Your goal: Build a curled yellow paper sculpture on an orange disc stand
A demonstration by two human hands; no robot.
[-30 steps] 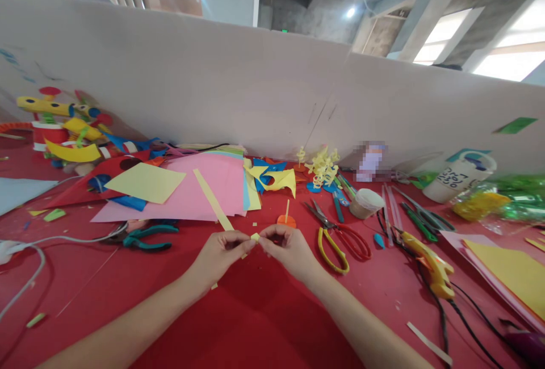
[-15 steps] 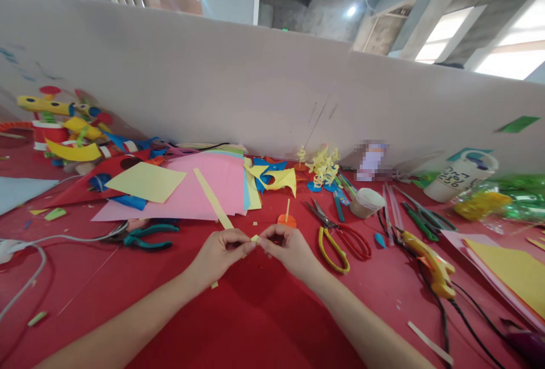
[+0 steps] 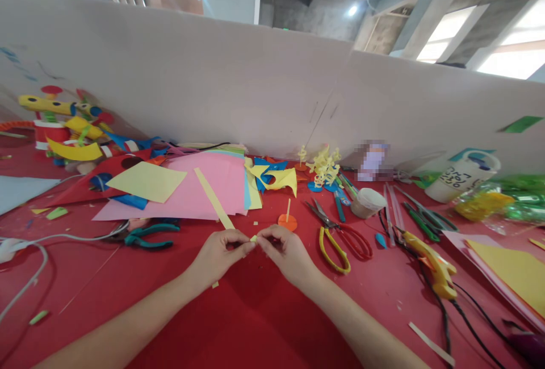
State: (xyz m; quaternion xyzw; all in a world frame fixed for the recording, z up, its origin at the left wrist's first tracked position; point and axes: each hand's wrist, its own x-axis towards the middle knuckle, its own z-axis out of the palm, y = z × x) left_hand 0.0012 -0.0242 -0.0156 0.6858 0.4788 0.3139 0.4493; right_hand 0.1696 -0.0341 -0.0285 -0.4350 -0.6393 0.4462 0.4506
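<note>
In front of me, both hands meet over the red table. My left hand (image 3: pixel 223 252) pinches a small pale-yellow paper piece (image 3: pixel 254 238) between thumb and index finger. The fingertips of my right hand (image 3: pixel 283 247) are closed on the other side of that piece, which they mostly hide. A long pale-yellow paper strip (image 3: pixel 213 196) slants from the pink sheets (image 3: pixel 179 187) down to just behind my left fingers; whether it touches them I cannot tell. Just beyond my right hand, an orange disc (image 3: pixel 288 222) carries a short upright yellow stick (image 3: pixel 288 208).
Teal-handled pliers (image 3: pixel 151 235) lie to the left. Scissors (image 3: pixel 332 230) with red and yellow handles, a white cup (image 3: pixel 368 203) and a yellow glue gun (image 3: pixel 430 261) with its cable are on the right. Curly yellow pieces (image 3: pixel 324 166) stand near the white partition (image 3: pixel 272 85).
My fingers have shifted slightly around the small yellow piece, and my right index finger has curled a little. Everything else stays in place.
</note>
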